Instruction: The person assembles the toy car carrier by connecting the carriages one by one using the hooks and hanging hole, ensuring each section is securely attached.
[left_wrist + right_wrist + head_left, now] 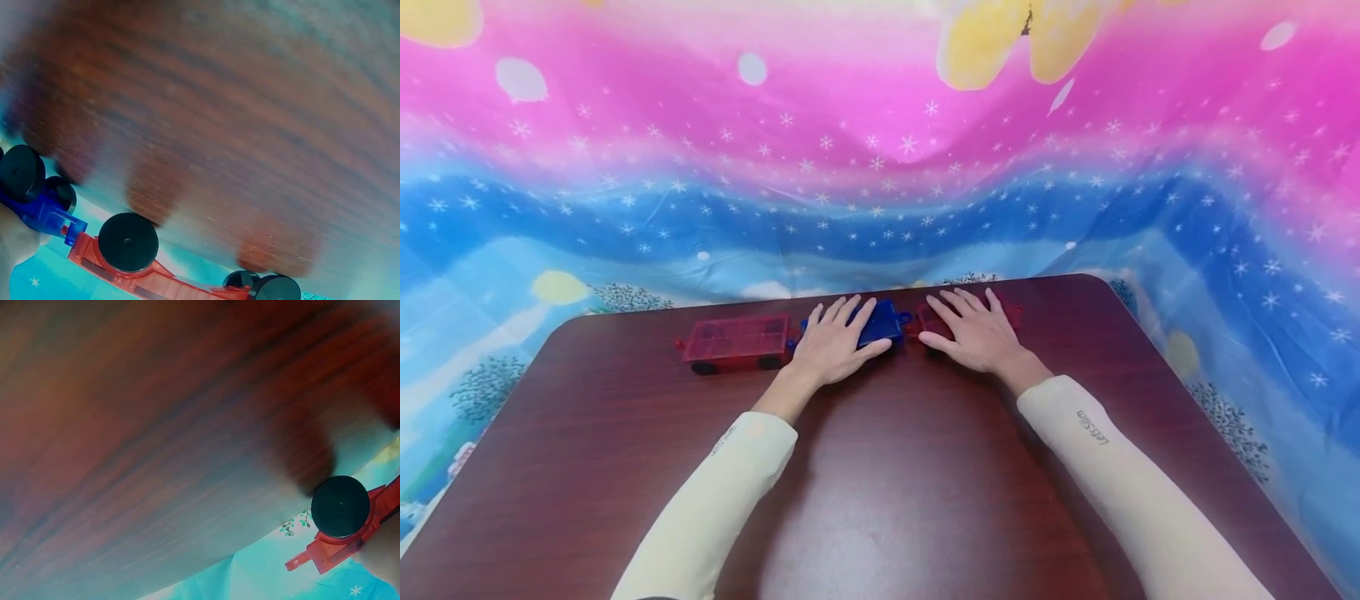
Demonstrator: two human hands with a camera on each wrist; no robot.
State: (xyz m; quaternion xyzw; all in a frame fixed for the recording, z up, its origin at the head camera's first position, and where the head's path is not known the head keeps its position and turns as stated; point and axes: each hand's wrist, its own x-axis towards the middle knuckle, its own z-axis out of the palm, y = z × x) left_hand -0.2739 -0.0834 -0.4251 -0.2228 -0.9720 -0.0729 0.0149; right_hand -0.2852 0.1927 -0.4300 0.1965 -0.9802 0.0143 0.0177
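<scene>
Three toy wagons on black wheels stand in a row near the table's far edge. My left hand [832, 343] lies with fingers spread over the blue wagon [882, 321], covering much of it. On the right, my right hand [973, 336] rests spread over a red wagon [1013, 317], which it mostly hides. The left red wagon [737, 340] is see-through and stands untouched. In the left wrist view a blue coupling [76, 230] meets the end of a red wagon [134, 269]. The right wrist view shows a red coupling tab [299, 561] beside a wheel [340, 506].
The dark wood table [880, 500] has rounded far corners. Behind it and along both sides hangs a pink and blue patterned cloth [850, 167] with snowflakes. Pale sleeves [722, 492] cover both forearms.
</scene>
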